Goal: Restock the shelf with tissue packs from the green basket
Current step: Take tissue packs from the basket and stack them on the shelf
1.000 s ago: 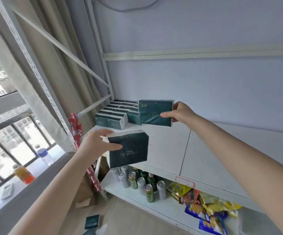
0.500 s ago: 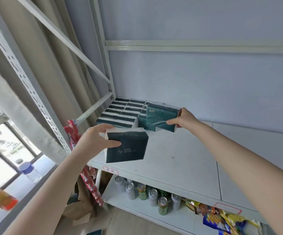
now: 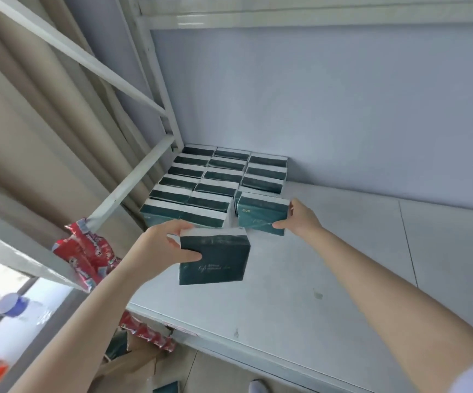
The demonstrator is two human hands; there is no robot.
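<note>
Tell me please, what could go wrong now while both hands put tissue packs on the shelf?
1. The left hand pinches its tissue pack by one edge, above the shelf; the pack might slip out.
2. The right hand presses its pack against the stocked rows; a hard push could shift the neat rows.

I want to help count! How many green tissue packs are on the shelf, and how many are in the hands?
Shelved packs on the shelf: about 16
Left-hand pack in left hand: 1
Right-hand pack in right hand: 1
Total: about 18
</note>
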